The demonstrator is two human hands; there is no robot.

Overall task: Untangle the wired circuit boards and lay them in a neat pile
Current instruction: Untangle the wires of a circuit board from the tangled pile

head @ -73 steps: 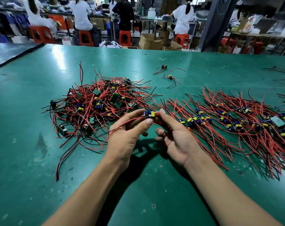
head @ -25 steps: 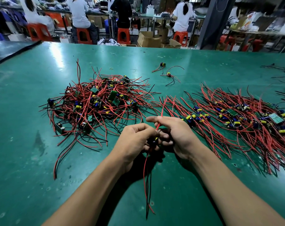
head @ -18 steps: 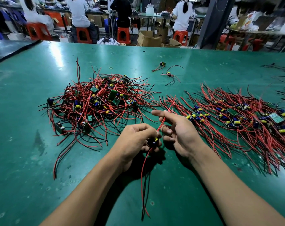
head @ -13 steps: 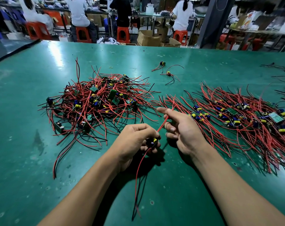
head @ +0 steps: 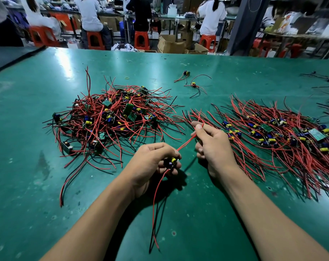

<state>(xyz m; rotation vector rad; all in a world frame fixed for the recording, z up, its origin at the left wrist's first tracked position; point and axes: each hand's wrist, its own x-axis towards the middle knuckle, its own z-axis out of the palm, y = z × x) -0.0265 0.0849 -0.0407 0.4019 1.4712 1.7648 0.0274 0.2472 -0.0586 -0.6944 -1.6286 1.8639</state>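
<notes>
Green bench mat (head: 28, 185) carries all. Just above it the left hand (head: 150, 162) grips a small circuit board (head: 171, 161) with a yellow capacitor. Red and black leads hang below. One red wire (head: 186, 143) runs up to the right hand (head: 212, 146), which pinches it. A tangled heap (head: 112, 117) lies left and a combed pile (head: 282, 136) lies right.

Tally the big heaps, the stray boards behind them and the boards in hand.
Big heaps: 2, tangled heap and neat heap
Stray boards: 2
Held board: 1, in left hand; right hand pinches its wire
Total: 5
</notes>
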